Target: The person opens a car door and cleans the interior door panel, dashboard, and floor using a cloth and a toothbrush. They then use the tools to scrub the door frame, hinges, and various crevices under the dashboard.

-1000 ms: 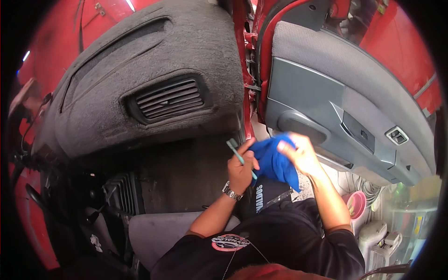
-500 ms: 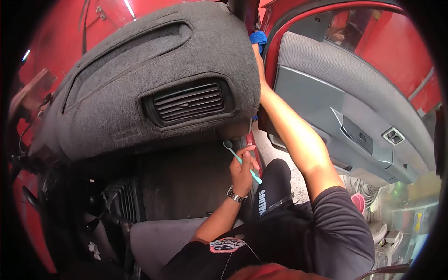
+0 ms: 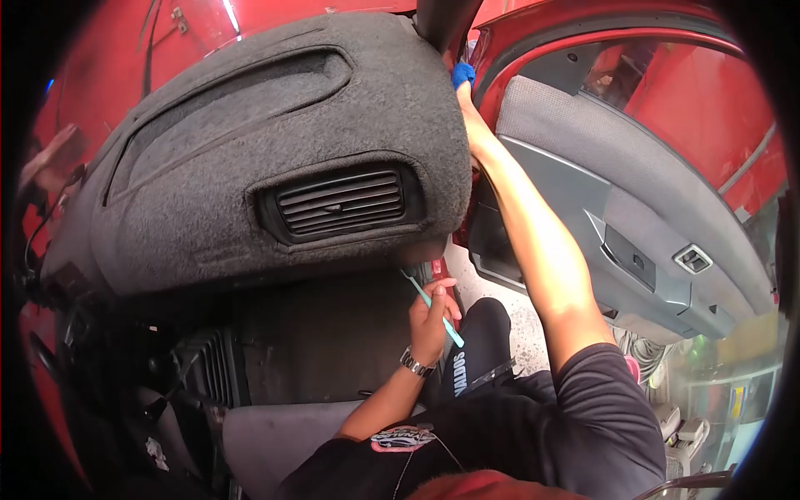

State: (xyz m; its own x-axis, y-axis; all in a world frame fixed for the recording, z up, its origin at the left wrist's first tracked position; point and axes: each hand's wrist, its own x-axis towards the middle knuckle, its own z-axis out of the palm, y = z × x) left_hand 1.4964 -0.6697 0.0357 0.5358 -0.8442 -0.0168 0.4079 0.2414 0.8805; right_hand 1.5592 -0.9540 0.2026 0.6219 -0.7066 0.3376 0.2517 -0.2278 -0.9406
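My left hand [image 3: 431, 317], with a metal watch on the wrist, is closed around a light teal toothbrush [image 3: 454, 335]. The brush slants up and left, its head close under the lower edge of the fuzzy dark grey dashboard [image 3: 183, 217]. My right arm is stretched along the dashboard's right end. At its far end my right hand [image 3: 468, 108] is shut on a blue cloth [image 3: 463, 75] at the red door opening beside the dashboard. The dashboard's edge partly hides the fingers of this hand.
A slatted air vent [image 3: 343, 202] sits in the dashboard. To the right stands the open car door [image 3: 575, 192] with its grey trim panel. Below are the dark floor [image 3: 317, 333], a gear lever boot [image 3: 212, 367] and a grey seat [image 3: 275, 433].
The view has shifted a little, so the dashboard sits lower. Less of the blue cloth shows above my right hand. My left hand keeps the toothbrush under the dashboard edge.
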